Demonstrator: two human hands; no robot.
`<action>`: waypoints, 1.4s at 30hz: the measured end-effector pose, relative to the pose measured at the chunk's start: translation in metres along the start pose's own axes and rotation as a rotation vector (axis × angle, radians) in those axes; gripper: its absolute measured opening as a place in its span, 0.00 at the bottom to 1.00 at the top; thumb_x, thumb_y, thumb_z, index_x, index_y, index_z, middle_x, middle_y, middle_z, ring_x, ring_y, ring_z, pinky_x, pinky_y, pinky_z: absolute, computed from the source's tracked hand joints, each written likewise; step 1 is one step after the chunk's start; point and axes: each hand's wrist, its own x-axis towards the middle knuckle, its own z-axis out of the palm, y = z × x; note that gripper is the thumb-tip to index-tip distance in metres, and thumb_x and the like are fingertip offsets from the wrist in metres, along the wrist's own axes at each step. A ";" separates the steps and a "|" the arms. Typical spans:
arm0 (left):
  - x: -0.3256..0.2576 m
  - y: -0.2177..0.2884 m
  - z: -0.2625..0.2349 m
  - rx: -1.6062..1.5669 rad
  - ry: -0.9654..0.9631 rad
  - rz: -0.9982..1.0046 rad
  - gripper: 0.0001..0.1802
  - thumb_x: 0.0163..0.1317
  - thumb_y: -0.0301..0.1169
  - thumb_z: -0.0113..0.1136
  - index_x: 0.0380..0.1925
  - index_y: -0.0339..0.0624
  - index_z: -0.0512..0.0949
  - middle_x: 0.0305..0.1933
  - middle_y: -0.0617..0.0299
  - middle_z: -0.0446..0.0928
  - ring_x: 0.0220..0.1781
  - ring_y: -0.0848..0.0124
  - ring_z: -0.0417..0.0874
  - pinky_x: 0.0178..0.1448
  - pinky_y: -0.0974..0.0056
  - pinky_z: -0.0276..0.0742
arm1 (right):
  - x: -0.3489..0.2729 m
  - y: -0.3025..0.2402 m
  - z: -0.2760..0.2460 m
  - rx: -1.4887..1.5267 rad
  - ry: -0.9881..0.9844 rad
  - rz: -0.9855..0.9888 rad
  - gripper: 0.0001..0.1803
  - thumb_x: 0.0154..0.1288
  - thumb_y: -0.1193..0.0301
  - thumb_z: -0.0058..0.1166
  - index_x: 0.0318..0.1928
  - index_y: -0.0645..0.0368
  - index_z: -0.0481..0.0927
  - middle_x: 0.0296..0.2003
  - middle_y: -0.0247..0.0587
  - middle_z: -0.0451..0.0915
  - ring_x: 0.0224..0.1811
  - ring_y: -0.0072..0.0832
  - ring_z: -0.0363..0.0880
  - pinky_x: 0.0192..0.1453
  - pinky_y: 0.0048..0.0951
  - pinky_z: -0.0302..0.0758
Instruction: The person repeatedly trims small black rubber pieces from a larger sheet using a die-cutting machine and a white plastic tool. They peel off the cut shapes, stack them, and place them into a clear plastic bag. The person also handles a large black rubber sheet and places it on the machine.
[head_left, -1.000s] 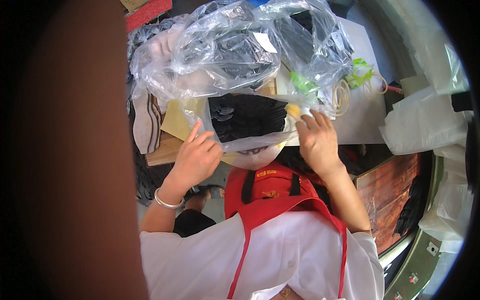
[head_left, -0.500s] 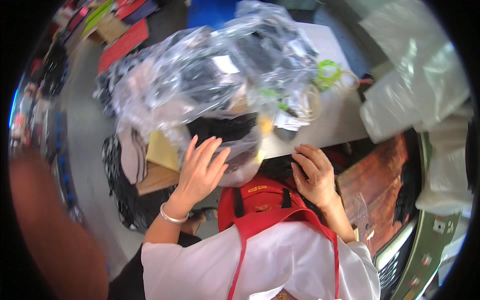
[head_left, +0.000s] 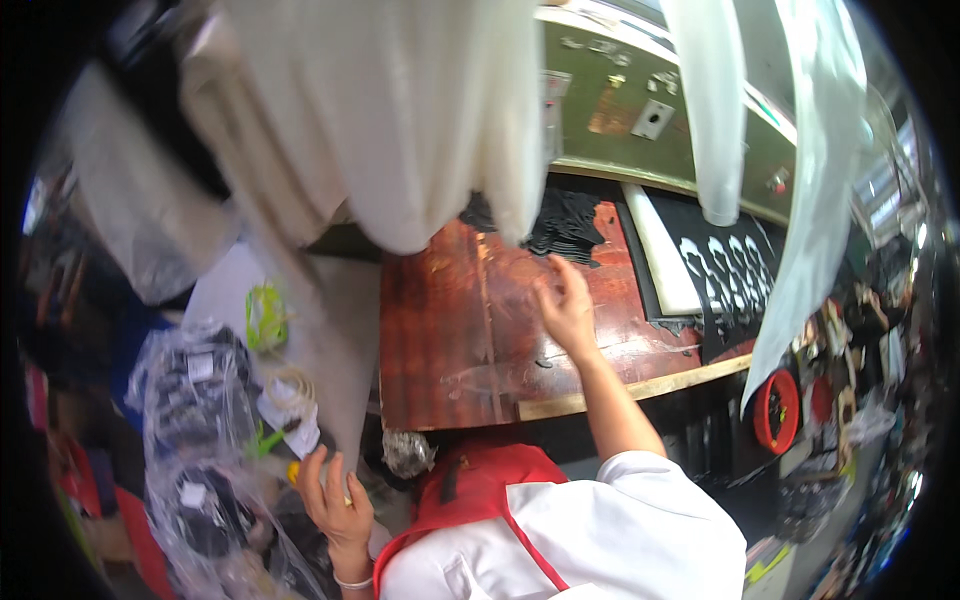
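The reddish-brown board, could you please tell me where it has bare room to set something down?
The reddish-brown board looks bare between its left edge and the right hand, and mostly so behind the pale wooden strip, except small dark scraps. Black pieces crowd its back; the white bar and cut-out black sheet crowd its right end.

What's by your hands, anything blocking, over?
Right hand open, near black layered pile on shiny red-brown board. Left hand by clear crinkled plastic bags. White hanging plastic sheets partly hide the pile.
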 end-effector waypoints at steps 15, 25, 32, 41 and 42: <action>0.141 0.138 0.182 -0.357 -0.378 0.137 0.19 0.58 0.22 0.59 0.51 0.37 0.77 0.55 0.48 0.74 0.56 0.52 0.77 0.58 0.57 0.73 | 0.108 0.162 0.046 -0.125 0.315 0.071 0.20 0.63 0.62 0.54 0.50 0.63 0.78 0.43 0.51 0.79 0.43 0.50 0.76 0.49 0.45 0.74; 0.183 0.163 0.223 -0.368 -0.345 0.143 0.17 0.57 0.22 0.59 0.48 0.36 0.78 0.52 0.47 0.75 0.54 0.52 0.78 0.58 0.58 0.74 | 0.061 0.155 0.005 0.098 0.043 -0.244 0.20 0.52 0.68 0.62 0.46 0.63 0.81 0.41 0.47 0.79 0.42 0.45 0.77 0.47 0.41 0.77; 0.228 0.123 0.244 -0.118 -0.315 0.114 0.18 0.61 0.25 0.59 0.52 0.40 0.76 0.54 0.50 0.75 0.55 0.54 0.77 0.60 0.58 0.72 | -0.016 0.117 -0.048 0.147 -0.208 -0.194 0.22 0.54 0.71 0.62 0.51 0.66 0.78 0.42 0.54 0.76 0.45 0.48 0.77 0.48 0.40 0.76; 0.299 0.129 0.337 -0.068 -0.988 0.242 0.21 0.68 0.49 0.48 0.44 0.48 0.83 0.56 0.60 0.76 0.64 0.59 0.70 0.72 0.39 0.49 | -0.006 0.087 -0.071 0.219 -0.379 0.325 0.42 0.60 0.68 0.60 0.68 0.72 0.53 0.43 0.65 0.78 0.45 0.57 0.78 0.51 0.46 0.74; 0.301 0.120 0.334 0.009 -1.053 0.161 0.19 0.67 0.47 0.49 0.43 0.49 0.83 0.52 0.58 0.76 0.59 0.59 0.73 0.68 0.46 0.58 | -0.003 0.088 -0.072 0.224 -0.385 0.370 0.40 0.60 0.68 0.60 0.67 0.73 0.55 0.42 0.65 0.78 0.44 0.57 0.79 0.50 0.45 0.75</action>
